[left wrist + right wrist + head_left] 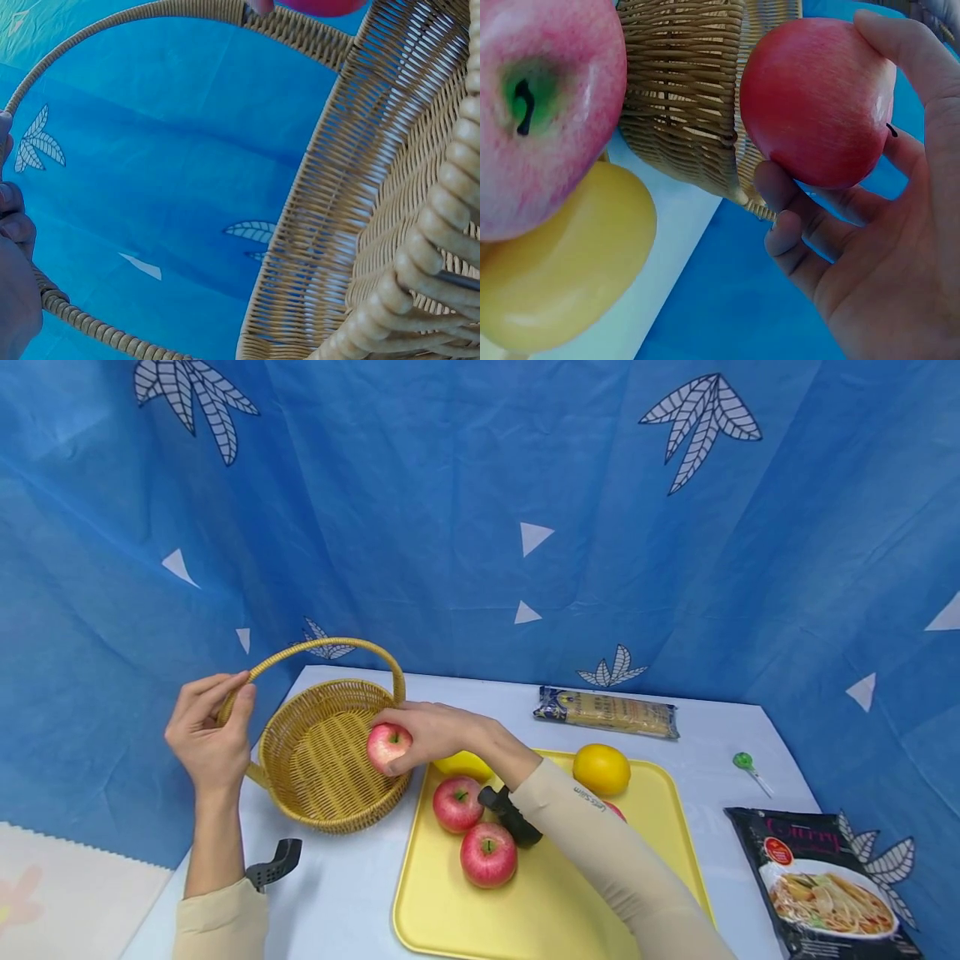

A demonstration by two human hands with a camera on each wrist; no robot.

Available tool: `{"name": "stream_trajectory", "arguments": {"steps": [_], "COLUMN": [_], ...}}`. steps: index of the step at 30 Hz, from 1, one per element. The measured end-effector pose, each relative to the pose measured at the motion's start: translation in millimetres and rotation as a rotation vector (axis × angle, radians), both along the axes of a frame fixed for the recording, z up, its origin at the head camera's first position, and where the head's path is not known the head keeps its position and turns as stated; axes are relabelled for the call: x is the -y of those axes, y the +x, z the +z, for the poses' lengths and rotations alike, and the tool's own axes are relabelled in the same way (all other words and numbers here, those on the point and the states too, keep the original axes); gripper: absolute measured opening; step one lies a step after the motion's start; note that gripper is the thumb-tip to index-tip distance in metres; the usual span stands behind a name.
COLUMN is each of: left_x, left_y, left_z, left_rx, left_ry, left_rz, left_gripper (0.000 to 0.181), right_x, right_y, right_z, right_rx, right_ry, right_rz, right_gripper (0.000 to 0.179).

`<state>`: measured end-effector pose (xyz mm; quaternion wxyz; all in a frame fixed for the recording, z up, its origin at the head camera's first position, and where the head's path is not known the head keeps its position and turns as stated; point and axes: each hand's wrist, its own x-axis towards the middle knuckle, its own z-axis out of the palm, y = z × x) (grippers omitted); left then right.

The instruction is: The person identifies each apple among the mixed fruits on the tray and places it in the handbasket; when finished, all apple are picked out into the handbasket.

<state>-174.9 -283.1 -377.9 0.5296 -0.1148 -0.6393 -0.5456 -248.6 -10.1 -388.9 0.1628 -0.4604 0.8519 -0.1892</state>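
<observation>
My left hand (213,727) grips the raised handle (330,645) of a round wicker basket (288,731) on its left side. No fruit shows inside the basket. In my right hand (431,732) is a red apple (387,745), held between thumb and fingers over the basket's right rim. The right wrist view shows the same apple (817,101) with fingers curled beneath it. On the yellow tray (555,902), two more red apples (488,855) sit below my right wrist, with a yellow fruit (463,765) partly hidden behind them.
A lemon (602,769) lies at the tray's back, and another red fruit (617,811) peeks out beside my right sleeve. Behind the tray is a pack of noodles (607,712). To the right are a green lollipop (743,761) and a black curry packet (825,885).
</observation>
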Motion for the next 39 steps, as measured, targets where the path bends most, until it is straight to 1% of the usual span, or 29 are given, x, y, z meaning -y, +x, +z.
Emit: {"name": "stream_trajectory", "arguments": {"steps": [9, 14, 19, 23, 32, 35, 39], "left_x": [-0.5, 0.0, 0.0, 0.1, 0.9, 0.6, -0.5], "left_y": [0.0, 0.2, 0.2, 0.0, -0.5, -0.3, -0.2], "left_z": [-0.8, -1.9, -1.4, -1.1, -0.9, -1.0, -1.5], "left_rx": [0.017, 0.023, 0.031, 0.037, 0.024, 0.023, 0.024], "left_ry": [-0.008, -0.009, -0.017, -0.023, -0.008, -0.004, -0.003], "left_rz": [0.007, 0.011, 0.026, 0.034, 0.035, 0.033, 0.023], "left_gripper": [0.015, 0.015, 0.015, 0.015, 0.014, 0.014, 0.014], "right_x": [7, 12, 16, 20, 28, 30, 31], "right_y": [-0.3, -3.9, -6.7, -8.3, -10.9, -12.3, -13.4], "right_z": [-2.6, -7.4, -9.8, -10.5, -12.3, -14.3, -17.3], "right_rx": [-0.003, 0.022, 0.047, 0.055, 0.070, 0.084, 0.080], "right_ry": [-0.008, -0.036, -0.077, -0.087, -0.105, -0.114, -0.106], "right_rz": [-0.002, -0.010, -0.008, -0.008, -0.038, -0.039, -0.040], "right_gripper": [0.072, 0.074, 0.071, 0.070, 0.065, 0.063, 0.062]}}
